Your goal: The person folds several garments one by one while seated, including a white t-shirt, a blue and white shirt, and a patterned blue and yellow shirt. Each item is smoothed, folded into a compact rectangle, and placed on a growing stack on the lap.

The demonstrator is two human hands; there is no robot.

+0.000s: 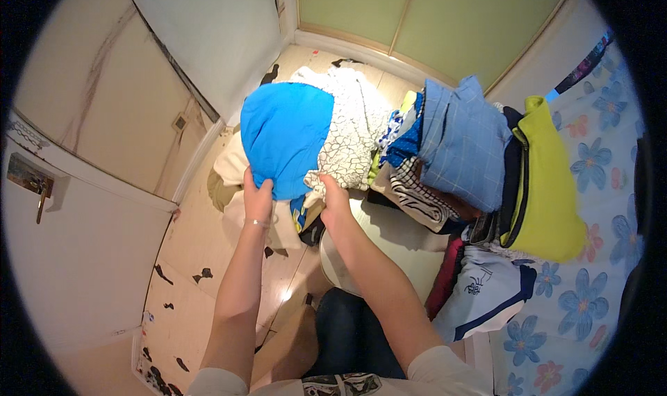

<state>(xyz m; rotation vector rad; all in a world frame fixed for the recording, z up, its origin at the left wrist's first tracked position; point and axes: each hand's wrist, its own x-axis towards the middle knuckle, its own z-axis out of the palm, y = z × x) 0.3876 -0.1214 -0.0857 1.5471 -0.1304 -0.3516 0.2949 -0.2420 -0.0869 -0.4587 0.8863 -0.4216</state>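
Note:
My left hand [257, 198] grips the lower edge of a bright blue fabric [286, 135]. A white fabric with a black crackle print [346, 140] adjoins it, and my right hand [333, 197] pinches a gathered bit at its lower edge. Whether blue and white are one garment, I cannot tell. Both are spread in front of me, above a loose heap of cream and khaki cloth [232, 161] on the floor. Right of them, a pile of folded clothes includes a blue checked one [461, 140] and, near its right end, a yellow-green one [547, 198].
Below the pile is a round cream surface [365, 239]. A white garment with navy trim [484, 286] lies near the flower-printed sheet [583, 292] on the right. A white door with a handle [41, 203] is at left; green panels [437, 26] stand behind. Dark patches [203, 275] mark the floor.

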